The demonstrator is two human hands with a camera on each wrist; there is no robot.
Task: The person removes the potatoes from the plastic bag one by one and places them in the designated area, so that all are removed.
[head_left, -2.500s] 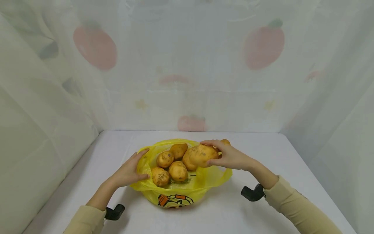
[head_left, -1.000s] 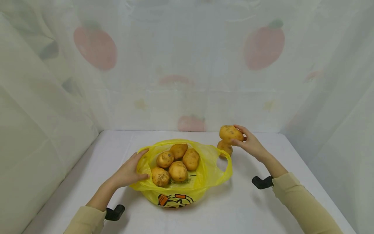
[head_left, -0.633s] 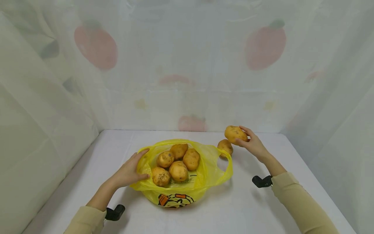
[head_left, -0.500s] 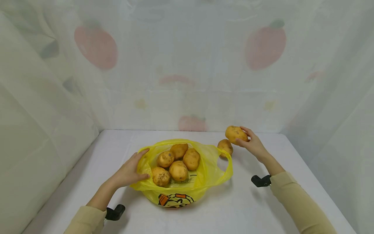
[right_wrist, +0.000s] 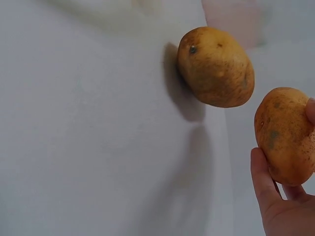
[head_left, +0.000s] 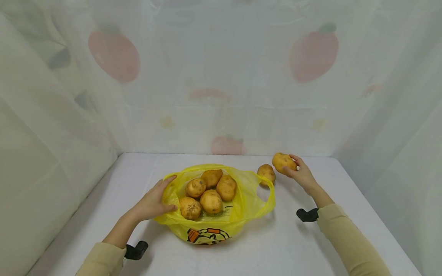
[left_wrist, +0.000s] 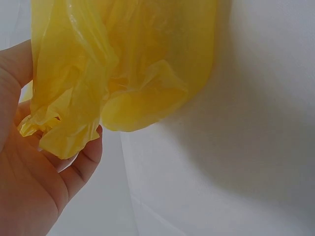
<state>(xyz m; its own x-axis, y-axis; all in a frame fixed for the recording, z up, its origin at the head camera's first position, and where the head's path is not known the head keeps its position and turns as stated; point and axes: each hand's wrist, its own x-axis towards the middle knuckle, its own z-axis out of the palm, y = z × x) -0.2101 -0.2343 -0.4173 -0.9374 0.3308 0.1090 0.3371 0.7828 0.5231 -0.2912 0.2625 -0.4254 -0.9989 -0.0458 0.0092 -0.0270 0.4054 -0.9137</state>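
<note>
In the head view a yellow plastic bag (head_left: 246,203) lies wide at the mouth on the table, with several potatoes (head_left: 211,202) inside. My left hand (head_left: 150,203) holds the bag's left edge; the left wrist view shows crumpled yellow plastic (left_wrist: 74,98) between thumb and curled fingers. My right hand (head_left: 302,175) grips a potato (head_left: 284,163) between thumb and fingers, to the right of the bag. In the right wrist view this held potato (right_wrist: 283,137) is apart from another potato (right_wrist: 216,69), which rests on the table behind the bag's right handle.
A white-covered table (head_left: 293,245) carries everything. Behind it hangs a pale curtain (head_left: 221,76) with faded fruit prints, and more pale sheets stand at both sides. Black wrist mounts (head_left: 136,251) stick out below each forearm.
My right hand has carried the potato out of the bag's mouth to the right, past the other potato, and has lowered it slightly. The left hand and bag have stayed put.
</note>
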